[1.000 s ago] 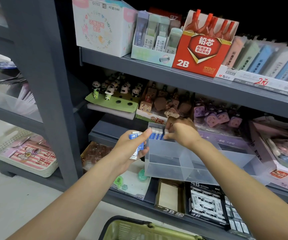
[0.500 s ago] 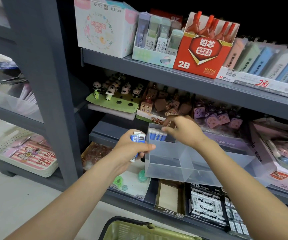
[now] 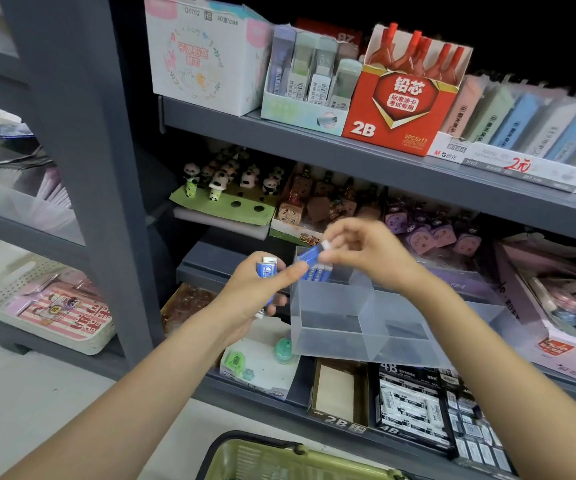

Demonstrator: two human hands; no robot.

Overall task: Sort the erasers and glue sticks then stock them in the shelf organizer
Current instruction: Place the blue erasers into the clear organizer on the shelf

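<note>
1. While the right hand pinches one blue-sleeved eraser above the shelf organizer, the left hand grips a small stack of erasers.
2. Filed erasers: short row upright in the organizer's rear-left compartment.
3. Remaining compartments: apparently vacant.
4. Glue sticks: none identifiable.
5. Green basket: below, contents hidden.
6. Progress, as judged: early; most stocking outstanding.
</note>
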